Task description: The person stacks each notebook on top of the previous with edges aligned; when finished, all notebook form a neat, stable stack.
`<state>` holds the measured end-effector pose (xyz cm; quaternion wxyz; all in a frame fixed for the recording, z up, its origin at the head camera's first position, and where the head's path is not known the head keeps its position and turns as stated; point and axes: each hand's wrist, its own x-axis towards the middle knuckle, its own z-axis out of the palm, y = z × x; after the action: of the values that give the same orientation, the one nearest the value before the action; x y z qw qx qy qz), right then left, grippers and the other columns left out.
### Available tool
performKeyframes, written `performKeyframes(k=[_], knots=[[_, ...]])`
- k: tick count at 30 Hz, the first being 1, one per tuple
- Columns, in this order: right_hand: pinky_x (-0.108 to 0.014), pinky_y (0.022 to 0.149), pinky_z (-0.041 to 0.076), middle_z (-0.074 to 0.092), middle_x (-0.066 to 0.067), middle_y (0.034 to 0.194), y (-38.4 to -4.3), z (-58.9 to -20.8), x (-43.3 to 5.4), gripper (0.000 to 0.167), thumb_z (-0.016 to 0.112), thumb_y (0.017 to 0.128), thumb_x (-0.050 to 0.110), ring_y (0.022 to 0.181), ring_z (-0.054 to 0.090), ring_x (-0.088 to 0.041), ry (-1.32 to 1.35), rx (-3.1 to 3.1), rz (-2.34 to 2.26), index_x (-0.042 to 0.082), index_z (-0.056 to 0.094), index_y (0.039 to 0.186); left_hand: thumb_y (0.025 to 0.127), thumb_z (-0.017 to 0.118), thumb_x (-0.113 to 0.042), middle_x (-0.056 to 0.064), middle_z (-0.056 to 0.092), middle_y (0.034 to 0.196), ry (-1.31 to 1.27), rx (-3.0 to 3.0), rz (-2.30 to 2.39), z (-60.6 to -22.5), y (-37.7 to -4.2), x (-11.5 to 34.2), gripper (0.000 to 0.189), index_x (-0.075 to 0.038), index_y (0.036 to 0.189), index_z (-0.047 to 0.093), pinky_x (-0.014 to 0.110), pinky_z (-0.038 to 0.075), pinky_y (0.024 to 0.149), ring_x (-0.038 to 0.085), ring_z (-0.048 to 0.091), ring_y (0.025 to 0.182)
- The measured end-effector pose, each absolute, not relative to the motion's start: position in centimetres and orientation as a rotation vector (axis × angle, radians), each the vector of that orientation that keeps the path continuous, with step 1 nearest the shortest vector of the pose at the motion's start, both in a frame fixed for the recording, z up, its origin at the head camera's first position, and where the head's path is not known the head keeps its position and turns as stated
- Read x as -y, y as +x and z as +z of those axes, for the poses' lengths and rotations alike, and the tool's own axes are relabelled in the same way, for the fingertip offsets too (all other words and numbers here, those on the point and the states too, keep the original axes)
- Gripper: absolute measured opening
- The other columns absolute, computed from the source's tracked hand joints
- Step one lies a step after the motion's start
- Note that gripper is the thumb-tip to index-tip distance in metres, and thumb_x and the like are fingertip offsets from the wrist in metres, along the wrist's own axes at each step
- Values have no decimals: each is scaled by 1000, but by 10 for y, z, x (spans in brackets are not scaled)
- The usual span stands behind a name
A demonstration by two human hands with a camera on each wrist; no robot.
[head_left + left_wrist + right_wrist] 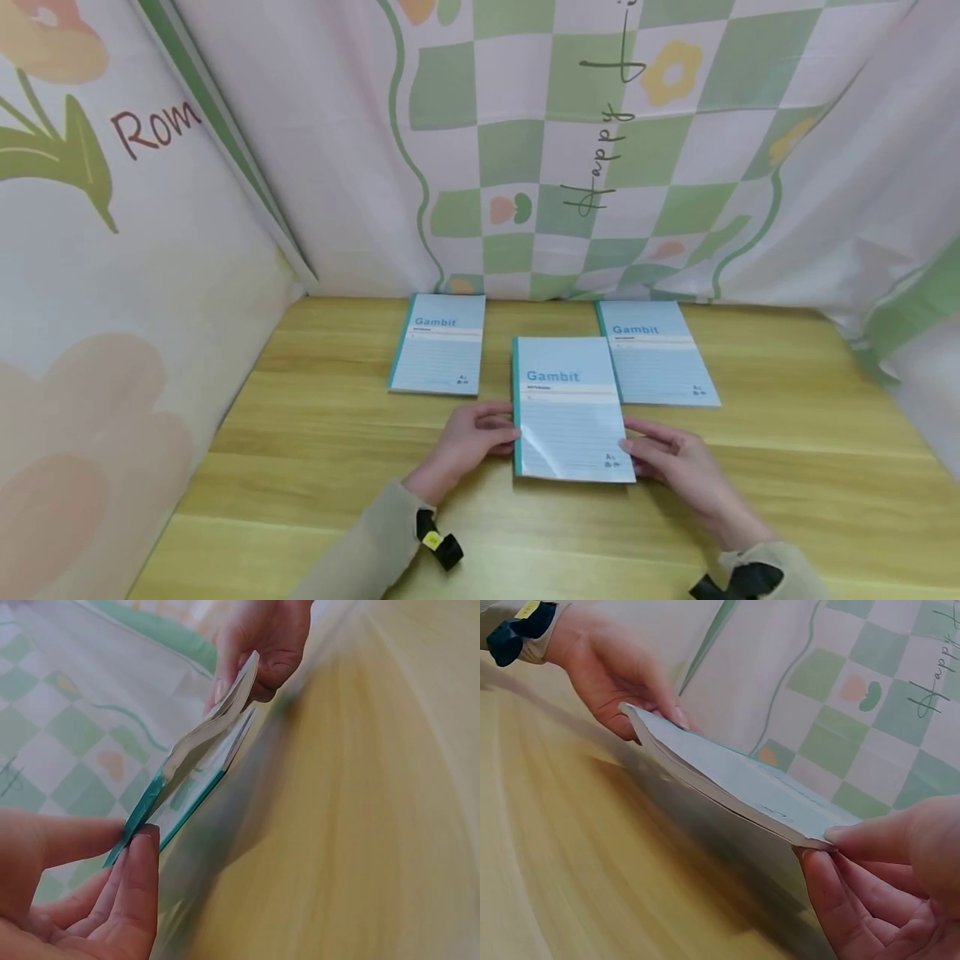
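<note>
A left sleeve (pixel 367 542) and a right sleeve (pixel 797 571), both beige, are reaching in along the bottom of the head view, each carrying a black strap (pixel 448 552). Beyond them, the left hand (pixel 467 437) and the right hand (pixel 678 462) are holding a pale blue notebook (pixel 570 429) between them, just above the desk (pixel 817 467). The left fingers (pixel 139 881) are clamping its teal spine, and the right fingers (pixel 829 892) are pinching the opposite edge, thumb on the cover and fingertips underneath. In the wrist views the held notebook is bowing a little.

Its long axis is running away from the person, toward the curtain (pixel 510 154), while both hands are gripping the sides of its nearer half; neither is sitting nearer to it. Any shift is therefore likely depending on both hands moving together. In the head view, its far end is pointing at the gap between a back-left notebook (pixel 438 358) and a back-right notebook (pixel 663 362). Both are lying on the desk near the curtain, the held one partly hiding the back-right one.
</note>
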<state>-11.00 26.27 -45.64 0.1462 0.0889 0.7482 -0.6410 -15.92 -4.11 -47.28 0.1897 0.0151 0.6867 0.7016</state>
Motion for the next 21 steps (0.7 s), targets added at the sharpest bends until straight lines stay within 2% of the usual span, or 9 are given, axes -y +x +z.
performKeyframes(k=[10,21], knots=[[-34,81,60,70,-16,119,-114,-457,-248,68,70,99,25,94,69,-21,222,-2108,-1896,-4,39,153,91,74,0,11,69,102,43,-2045,1946,-471,-163,52,40,4,130,64,33,61,79,22,69,93],[-34,88,58,58,-25,136,-116,-452,-230,74,74,93,11,109,65,-22,86,-2095,-1890,-1,36,155,93,71,0,15,68,107,80,-2119,1979,-463,-169,68,38,7,130,63,37,60,84,24,67,97]])
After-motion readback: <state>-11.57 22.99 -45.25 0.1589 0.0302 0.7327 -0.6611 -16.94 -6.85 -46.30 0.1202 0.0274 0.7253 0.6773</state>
